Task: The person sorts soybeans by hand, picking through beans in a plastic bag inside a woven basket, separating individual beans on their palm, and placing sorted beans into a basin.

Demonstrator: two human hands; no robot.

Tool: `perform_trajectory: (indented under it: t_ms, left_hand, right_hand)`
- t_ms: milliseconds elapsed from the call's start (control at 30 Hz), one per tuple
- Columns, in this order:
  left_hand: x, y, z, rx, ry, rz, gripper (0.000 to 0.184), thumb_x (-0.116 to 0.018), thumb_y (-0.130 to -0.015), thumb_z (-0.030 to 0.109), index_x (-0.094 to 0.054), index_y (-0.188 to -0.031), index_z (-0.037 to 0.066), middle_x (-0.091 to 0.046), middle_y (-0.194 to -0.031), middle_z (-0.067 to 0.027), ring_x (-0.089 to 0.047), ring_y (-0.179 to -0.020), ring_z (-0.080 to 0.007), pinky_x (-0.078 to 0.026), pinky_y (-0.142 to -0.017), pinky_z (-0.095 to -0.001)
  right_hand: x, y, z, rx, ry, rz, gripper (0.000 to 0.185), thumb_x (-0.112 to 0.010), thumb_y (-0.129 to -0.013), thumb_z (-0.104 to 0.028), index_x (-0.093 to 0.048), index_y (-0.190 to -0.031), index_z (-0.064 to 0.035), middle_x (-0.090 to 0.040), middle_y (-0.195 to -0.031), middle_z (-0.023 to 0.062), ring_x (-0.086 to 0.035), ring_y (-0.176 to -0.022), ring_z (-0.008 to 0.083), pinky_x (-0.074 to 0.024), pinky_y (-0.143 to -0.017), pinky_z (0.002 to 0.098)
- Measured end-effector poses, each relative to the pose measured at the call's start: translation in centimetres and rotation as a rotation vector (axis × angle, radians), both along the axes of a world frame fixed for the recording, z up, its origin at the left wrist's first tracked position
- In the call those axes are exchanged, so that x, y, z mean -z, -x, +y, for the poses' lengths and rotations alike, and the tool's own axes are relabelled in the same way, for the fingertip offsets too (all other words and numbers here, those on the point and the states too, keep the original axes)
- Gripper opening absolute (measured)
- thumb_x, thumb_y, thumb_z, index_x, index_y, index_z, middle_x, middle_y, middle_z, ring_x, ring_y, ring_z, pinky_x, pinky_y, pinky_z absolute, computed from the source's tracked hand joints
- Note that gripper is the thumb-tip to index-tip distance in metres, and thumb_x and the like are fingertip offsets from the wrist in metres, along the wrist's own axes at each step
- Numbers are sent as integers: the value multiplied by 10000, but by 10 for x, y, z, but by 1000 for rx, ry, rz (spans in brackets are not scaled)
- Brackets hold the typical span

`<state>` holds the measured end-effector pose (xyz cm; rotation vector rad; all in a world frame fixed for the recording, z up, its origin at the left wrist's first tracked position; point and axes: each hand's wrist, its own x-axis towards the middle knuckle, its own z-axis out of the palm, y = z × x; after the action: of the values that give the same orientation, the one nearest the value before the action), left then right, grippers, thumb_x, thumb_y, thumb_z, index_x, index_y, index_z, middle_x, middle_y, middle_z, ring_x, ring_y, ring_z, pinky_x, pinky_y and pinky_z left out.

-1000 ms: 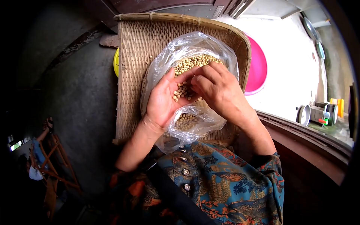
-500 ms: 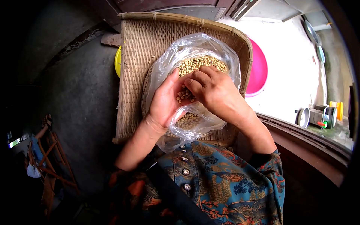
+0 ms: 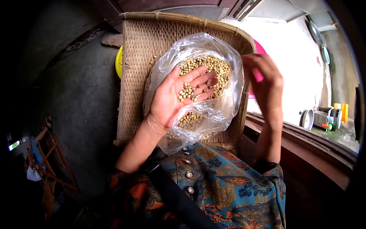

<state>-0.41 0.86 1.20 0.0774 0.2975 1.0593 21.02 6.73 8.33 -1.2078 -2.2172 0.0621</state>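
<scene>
Palm up, my left hand holds several pale beans on its palm and fingers, which are stretched out. Beneath it a clear plastic bag lies open, with many yellowish beans inside. The bag rests on a woven bamboo tray. My right hand is raised beyond the tray's right rim, over the pink basin; motion smears its fingers, and whether they hold anything cannot be made out.
A pink basin stands right of the tray, and a yellow one shows at its left edge. Wooden folding furniture is at the lower left. A metal pan stands outside, past the door sill.
My right hand has left the beans in my left palm and moved right, past the tray's rim. The fingers of my left hand have spread flatter, uncovering the beans on them.
</scene>
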Motion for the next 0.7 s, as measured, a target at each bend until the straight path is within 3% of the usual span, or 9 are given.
perform_trajectory:
  t_ms: [67, 100, 233, 467, 533, 567, 633, 700]
  left_hand:
    - [1, 4, -1, 52, -9, 101, 673, -280, -1032, 483, -391, -1400, -69, -519, -1350, -212, -532, -1226, -306, -400, -1099, -452]
    - [5, 4, -3, 17, 22, 163, 608, -303, -1033, 482, -447, -1370, -4, -575, -1263, -136, -589, -1118, -239, -487, -1003, -431]
    - [-5, 6, -6, -29, 114, 250, 485, -353, -1032, 464, -492, -1333, 111, -602, -1174, -69, -614, -1042, -187, -529, -900, -387]
    - [8, 9, -5, 8, 104, 198, 562, -326, -1034, 461, -482, -1351, 23, -619, -1185, -128, -602, -1110, -237, -484, -999, -417]
    - [-6, 5, -1, -4, 57, 143, 605, -307, -1038, 453, -449, -1379, -25, -611, -1226, -171, -587, -1154, -267, -452, -1052, -435]
    - [-9, 5, 0, -32, 30, 95, 664, -269, -1042, 451, -362, -1415, -90, -532, -1335, -246, -526, -1246, -326, -377, -1124, -453]
    - [-5, 6, 1, -60, 6, -5, 683, -278, -1042, 448, -312, -1423, -118, -425, -1410, -291, -415, -1334, -372, -303, -1163, -469]
    - [-5, 7, 3, -84, -8, -85, 698, -275, -1045, 438, -257, -1433, -141, -305, -1482, -330, -294, -1412, -409, -247, -1190, -477]
  right_hand:
    - [9, 32, -10, -300, 95, 96, 244, -685, -721, 20, -692, -959, -33, -650, -847, 88, -629, -802, 266, -526, -699, 363]
    - [12, 43, -12, -420, 166, 77, 270, -676, -711, -27, -693, -980, -37, -637, -848, 77, -615, -816, 260, -514, -726, 361]
    - [30, 60, -13, -525, 111, -15, 267, -618, -714, -100, -686, -957, -12, -600, -885, 93, -580, -857, 260, -498, -760, 351]
    - [35, 58, -7, -521, 123, 60, 135, -624, -735, -72, -608, -864, -35, -569, -846, 95, -579, -828, 276, -495, -734, 376]
    - [17, 39, 1, -341, -53, 107, 202, -676, -723, 8, -604, -901, -56, -606, -845, 90, -608, -785, 275, -504, -645, 376]
    - [17, 24, 7, -228, -128, 187, 216, -689, -731, 40, -609, -911, -50, -632, -849, 91, -621, -761, 273, -509, -619, 360]
    - [0, -6, 7, 48, -135, 128, 173, -700, -779, 48, -616, -911, -25, -651, -851, 96, -653, -779, 245, -526, -656, 336]
    - [-4, -34, 6, 269, -64, -118, 191, -687, -808, 27, -646, -989, -19, -669, -931, 117, -667, -845, 253, -537, -714, 353]
